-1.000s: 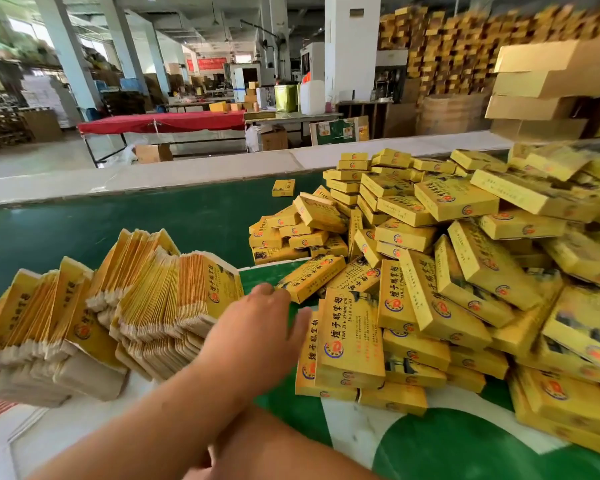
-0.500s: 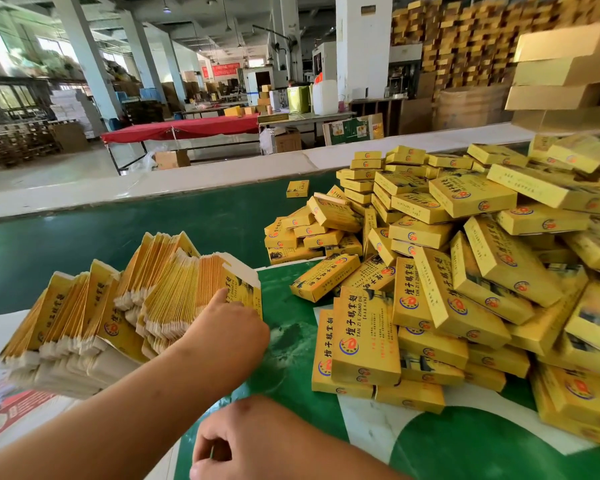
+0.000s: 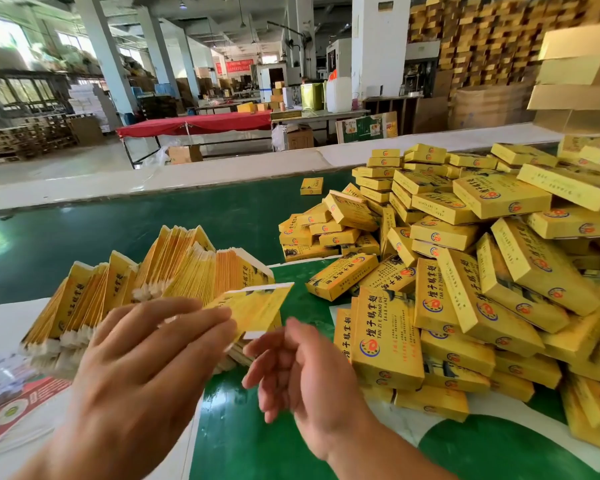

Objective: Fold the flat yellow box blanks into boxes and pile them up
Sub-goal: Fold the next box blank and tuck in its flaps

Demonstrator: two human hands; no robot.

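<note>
blank: your left hand [image 3: 142,358] has one flat yellow box blank [image 3: 257,310] pinched at its near end between the fingertips, the rest of it sticking out to the right over the green table [image 3: 118,233]; the thumb is hidden under the card.
right hand: your right hand [image 3: 302,372] is empty, fingers loosely spread and curled, just below and beside the blank's free end, not touching it as far as you can tell.
handling: thin printed card, so judge it very light, springy and easy to crease in the wrong place; the glossy face looks slippery, so pinch at the edges and white flaps rather than press on the middle panel.
where to take hold: with the free hand, the far end near the white tab looks the best place, so both ends are held before you push the sides open.
supply: stack of blanks [image 3: 146,289] stands fanned on edge just behind your left hand.
pile: folded boxes [image 3: 465,278] lie heaped loosely to the right; they look hollow and crushable, so set new ones down lightly.
writing: nearest box reads "tan zi e zhang chi" under large chinese characters, with a round red and blue logo.
paper at left: red and white printed sheet [image 3: 18,407], text too blurred to read.
</note>
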